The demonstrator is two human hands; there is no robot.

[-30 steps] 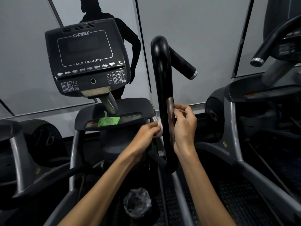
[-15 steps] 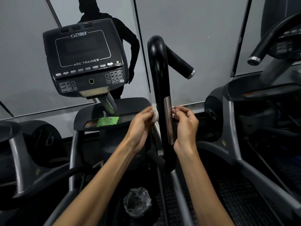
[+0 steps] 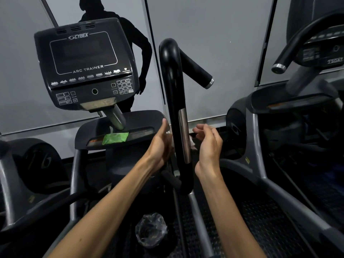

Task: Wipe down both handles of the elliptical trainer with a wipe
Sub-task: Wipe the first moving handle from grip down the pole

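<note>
The elliptical trainer's upright black right handle (image 3: 172, 94), with a metal sensor strip, stands in the centre. My left hand (image 3: 160, 146) lies with straight fingers against the handle's left side, a bit of white showing at its fingertips. The white wipe (image 3: 192, 144) passes behind the handle and comes out on its right. My right hand (image 3: 209, 144) has its fingers curled just right of the handle and holds that end of the wipe. The machine's left handle (image 3: 55, 203) curves dark and low at lower left, with no hand on it.
The Cybex console (image 3: 87, 66) tilts at upper left above a tray (image 3: 141, 116) holding a green wipe packet (image 3: 115, 138). A cup holder with crumpled plastic (image 3: 151, 232) sits low in the centre. A neighbouring machine (image 3: 297, 112) crowds the right.
My left hand has flattened against the handle's left side. My right hand has come off the sensor strip and moved slightly right, and the wipe now shows on the handle's right.
</note>
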